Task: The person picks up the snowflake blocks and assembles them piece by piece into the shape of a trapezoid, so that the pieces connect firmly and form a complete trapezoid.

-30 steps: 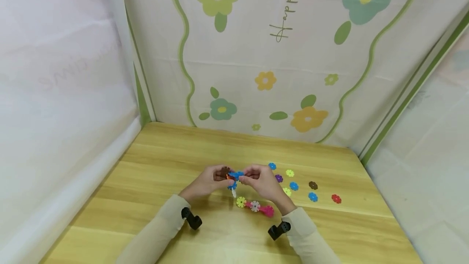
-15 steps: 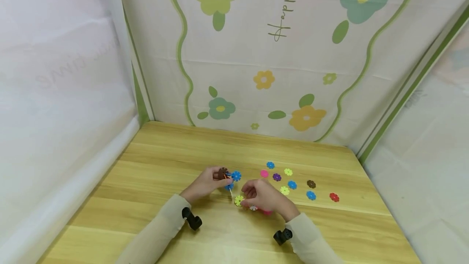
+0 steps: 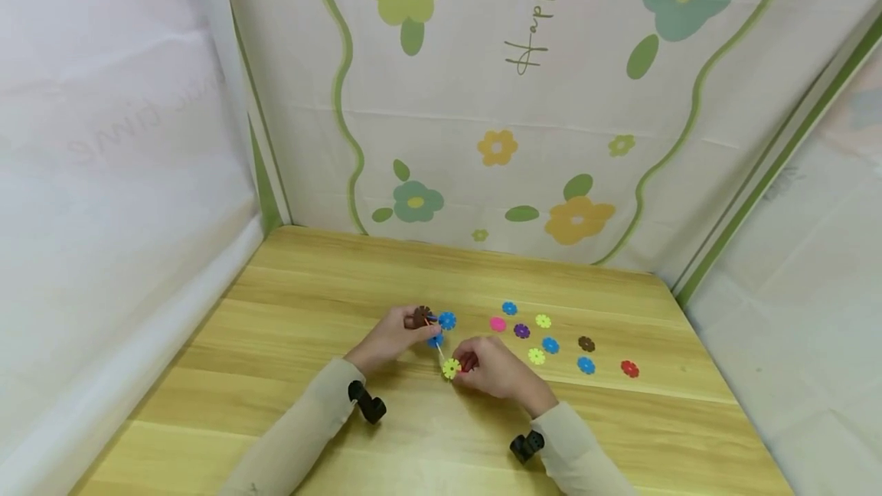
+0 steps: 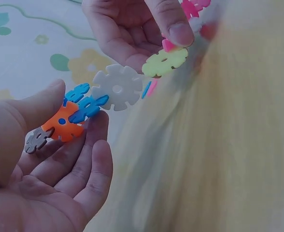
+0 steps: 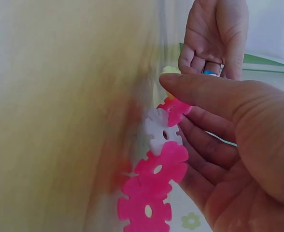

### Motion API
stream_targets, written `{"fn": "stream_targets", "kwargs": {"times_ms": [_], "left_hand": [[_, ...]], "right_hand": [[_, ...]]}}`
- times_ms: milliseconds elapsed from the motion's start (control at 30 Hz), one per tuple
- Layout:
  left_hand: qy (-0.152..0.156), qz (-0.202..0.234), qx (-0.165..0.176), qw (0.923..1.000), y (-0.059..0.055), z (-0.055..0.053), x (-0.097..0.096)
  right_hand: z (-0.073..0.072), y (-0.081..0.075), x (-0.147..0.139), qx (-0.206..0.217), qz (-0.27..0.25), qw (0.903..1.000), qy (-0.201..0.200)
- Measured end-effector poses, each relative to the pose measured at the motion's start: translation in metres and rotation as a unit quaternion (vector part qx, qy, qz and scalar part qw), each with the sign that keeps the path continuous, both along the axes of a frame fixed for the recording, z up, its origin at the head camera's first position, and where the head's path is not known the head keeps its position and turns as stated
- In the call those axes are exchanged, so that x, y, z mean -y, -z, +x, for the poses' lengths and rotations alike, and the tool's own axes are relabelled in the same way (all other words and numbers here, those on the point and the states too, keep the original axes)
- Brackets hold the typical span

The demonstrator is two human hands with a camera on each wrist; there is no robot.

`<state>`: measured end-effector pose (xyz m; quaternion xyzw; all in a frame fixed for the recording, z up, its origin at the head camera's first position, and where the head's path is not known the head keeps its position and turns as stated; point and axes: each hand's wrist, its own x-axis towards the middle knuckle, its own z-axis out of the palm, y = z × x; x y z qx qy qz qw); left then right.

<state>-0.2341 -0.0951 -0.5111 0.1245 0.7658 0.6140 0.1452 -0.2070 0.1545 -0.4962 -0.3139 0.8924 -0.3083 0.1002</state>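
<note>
Toothed plastic snowflake discs are joined into two pieces. My left hand (image 3: 391,339) grips a cluster with an orange disc (image 4: 60,131), a brown disc (image 4: 36,141), blue discs (image 4: 90,107) and a white disc (image 4: 130,87) at the end facing the right hand. My right hand (image 3: 498,368) pinches a chain near its yellow-green disc (image 4: 172,62). Behind that disc, in the right wrist view, follow a pink disc (image 5: 176,112), a white disc (image 5: 155,131) and more pink discs (image 5: 144,193). The yellow-green disc is close to the cluster's white disc, edges facing.
Loose discs lie on the wooden table (image 3: 317,274) right of the hands: several blue ones (image 3: 550,345), a pink disc (image 3: 498,324), a purple disc (image 3: 521,331), yellow-green ones (image 3: 536,356), a brown disc (image 3: 586,344) and a red disc (image 3: 630,368). Printed cloth walls (image 3: 441,90) enclose the table.
My right hand has left the blue disc on the cluster, moved down to the chain on the table and taken hold of it. The left hand still holds the cluster in about the same place.
</note>
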Motion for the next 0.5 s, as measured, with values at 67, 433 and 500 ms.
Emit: {"fn": "stream_targets", "kwargs": {"times_ms": [67,433,500], "left_hand": [[0.000,0.004,0.001,1.0000,-0.0011,-0.0024,-0.0009],[0.006,0.009,-0.002,0.9999,-0.0085,-0.0072,-0.0064],[0.006,0.008,-0.003,0.9999,-0.0090,-0.0077,-0.0069]], "right_hand": [[-0.0013,-0.0013,0.0004,-0.007,-0.004,1.0000,0.001],[-0.0012,-0.0038,0.0036,-0.012,-0.012,0.9998,0.002],[-0.0012,-0.0036,0.0035,-0.019,-0.015,0.9997,-0.003]]}}
